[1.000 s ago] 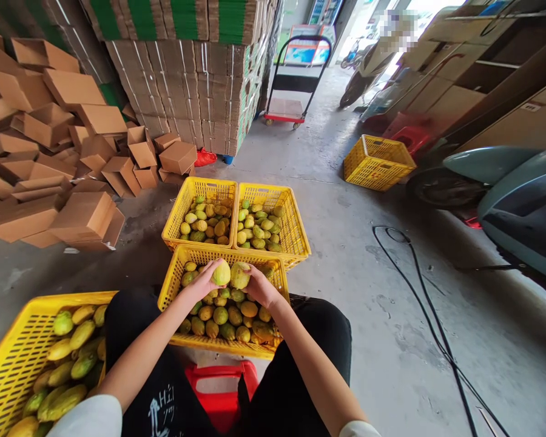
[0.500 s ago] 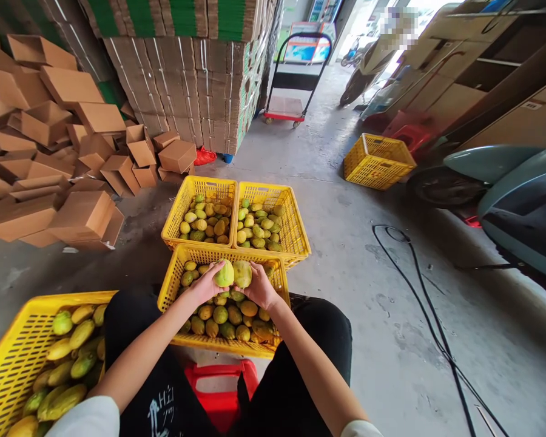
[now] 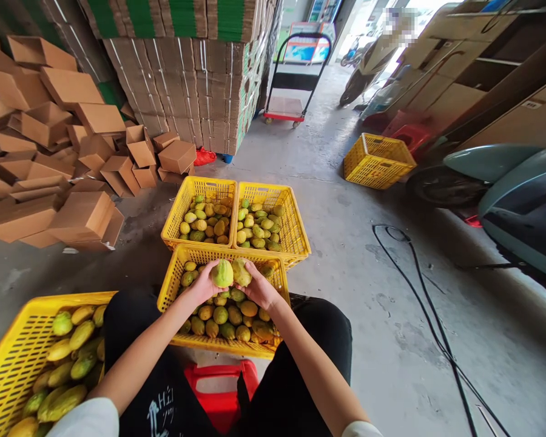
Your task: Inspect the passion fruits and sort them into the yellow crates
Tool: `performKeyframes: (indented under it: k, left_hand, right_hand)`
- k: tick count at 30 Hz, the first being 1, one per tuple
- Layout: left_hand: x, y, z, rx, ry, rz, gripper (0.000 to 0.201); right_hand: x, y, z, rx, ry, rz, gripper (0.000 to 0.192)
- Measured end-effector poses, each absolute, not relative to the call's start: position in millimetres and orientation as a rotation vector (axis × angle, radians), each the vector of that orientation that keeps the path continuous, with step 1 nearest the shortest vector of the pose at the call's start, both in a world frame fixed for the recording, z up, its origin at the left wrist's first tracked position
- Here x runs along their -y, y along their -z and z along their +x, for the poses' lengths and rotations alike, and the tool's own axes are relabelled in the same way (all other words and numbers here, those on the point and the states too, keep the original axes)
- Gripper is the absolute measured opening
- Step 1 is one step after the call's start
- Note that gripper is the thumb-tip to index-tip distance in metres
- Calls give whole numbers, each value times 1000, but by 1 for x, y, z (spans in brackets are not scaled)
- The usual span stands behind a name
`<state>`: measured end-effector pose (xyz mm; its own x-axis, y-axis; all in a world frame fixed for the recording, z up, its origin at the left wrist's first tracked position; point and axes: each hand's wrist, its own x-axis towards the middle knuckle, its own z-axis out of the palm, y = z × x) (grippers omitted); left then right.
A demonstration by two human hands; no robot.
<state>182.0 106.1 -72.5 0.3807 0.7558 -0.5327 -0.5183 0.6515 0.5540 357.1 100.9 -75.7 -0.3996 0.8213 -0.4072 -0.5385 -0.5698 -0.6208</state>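
Left hand (image 3: 203, 284) is closed around a greenish-yellow fruit (image 3: 221, 273); right hand (image 3: 258, 287) is closed around a second, yellower fruit (image 3: 240, 272). Both fruits are held up side by side, touching or nearly so, above the far end of the near crate (image 3: 173, 280), which sits between the person's knees.

Change over the last second: small. The two fruits have drawn slightly closer together and sit a little higher than before; the right-hand fruit has turned in the fingers, showing a more pointed end. Neither has been released. Judgement: the pair is being compared or checked, not yet placed.

Beyond the near crate, two more crates (image 3: 178, 213) (image 3: 295, 224) stand side by side, each part-filled with similar fruit. A fourth crate (image 3: 9, 358) at the person's left holds longer fruit. A red stool (image 3: 221, 388) shows below.
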Motion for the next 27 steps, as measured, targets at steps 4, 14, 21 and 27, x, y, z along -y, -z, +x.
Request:
performKeyframes:
  k: [4,14,21,27]
  left_hand:
    - [-106,69,183,-832,-837,275,27]
    - [-107,79,182,-778,-842,486,35]
    - [-111,94,183,-939,-905,381,25]
    - [-115,76,181,-827,-1002,217,18]
  right_hand:
    - [-101,75,357,502,-2017,-933,34]
    - [-101,80,357,495,-1975,-932,34]
    - [-103,77,357,455,-2015,-878,31]
    - [-110,80,361,345,-1912,-828,34]
